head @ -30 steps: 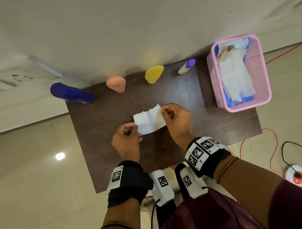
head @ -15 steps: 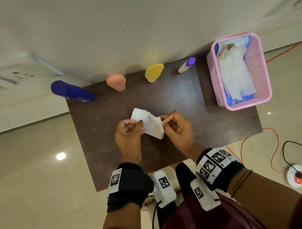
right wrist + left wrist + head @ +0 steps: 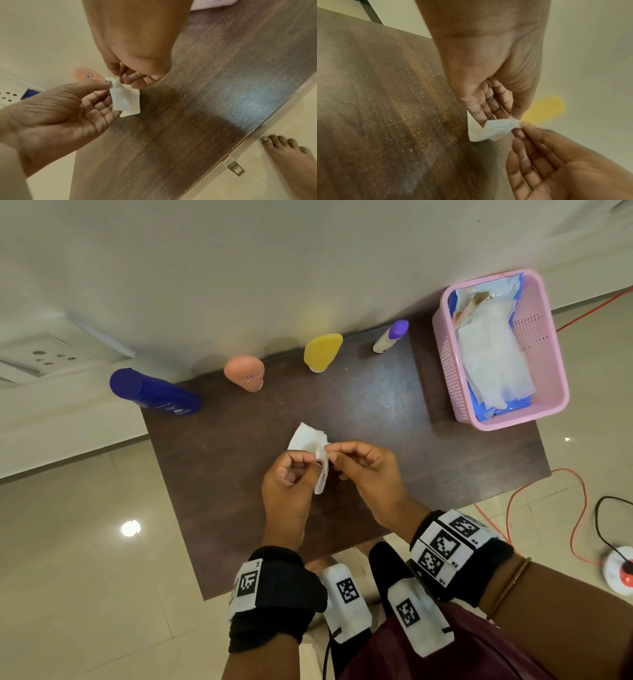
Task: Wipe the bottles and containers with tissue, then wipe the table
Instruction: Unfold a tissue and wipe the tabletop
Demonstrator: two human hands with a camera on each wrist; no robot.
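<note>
Along the table's far edge stand a blue bottle, a peach container with a small unreadable label, a yellow container, a purple-capped bottle and a pink basket. Over the middle, left hand and right hand together pinch a folded white tissue.

Both hands meet over the table's middle, fingertip to fingertip, each pinching the same top edge of a folded tissue between thumb and forefinger. The left hand has its other fingers curled toward the palm; the right hand has them loosely bent. Both wrists wear black bands with printed markers.
</note>
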